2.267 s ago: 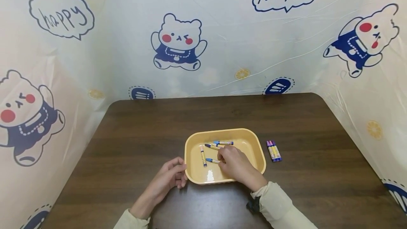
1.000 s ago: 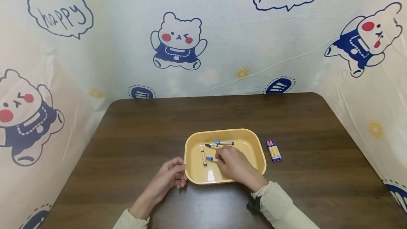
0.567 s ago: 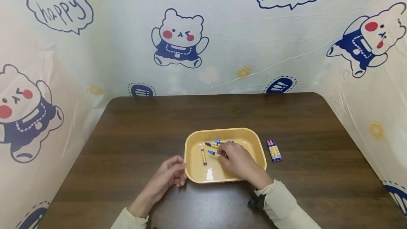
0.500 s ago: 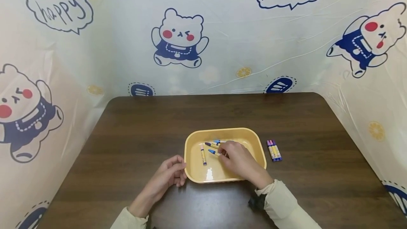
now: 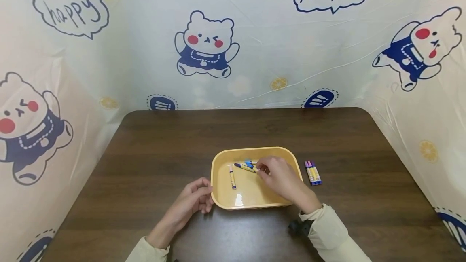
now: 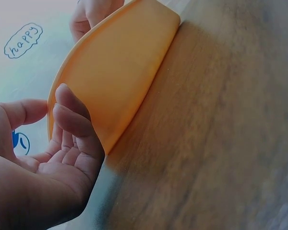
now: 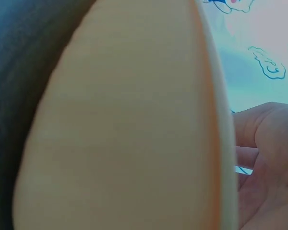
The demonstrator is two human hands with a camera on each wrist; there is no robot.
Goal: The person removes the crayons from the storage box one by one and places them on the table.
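Note:
In the head view, a yellow plastic tray (image 5: 225, 204) holds several crayons in yellow wrappers. My left hand (image 5: 189, 201) is at its left end; in the left wrist view the thumb (image 6: 31, 111) meets the rim and curled fingers (image 6: 74, 120) lie along the outer wall. My right hand (image 5: 278, 175) reaches over the tray's right half and pinches a blue crayon (image 5: 249, 164), its far end hidden by the fingers. Just below that tip lies a dark blue crayon (image 5: 244, 167). A pale pink-tipped crayon (image 5: 232, 178) lies apart at the left. The right wrist view shows mostly the tray wall (image 7: 120, 115).
Right of the tray, several purple- and pink-tipped crayons (image 5: 313, 173) lie side by side on the dark wooden table (image 5: 164, 140). A light curtain (image 5: 255, 51) with printed bears surrounds the table's back and sides.
My right hand has taken the blue crayon from the tray's middle and moved it back and to the right, over the other crayons. My left hand stays at the tray's left end.

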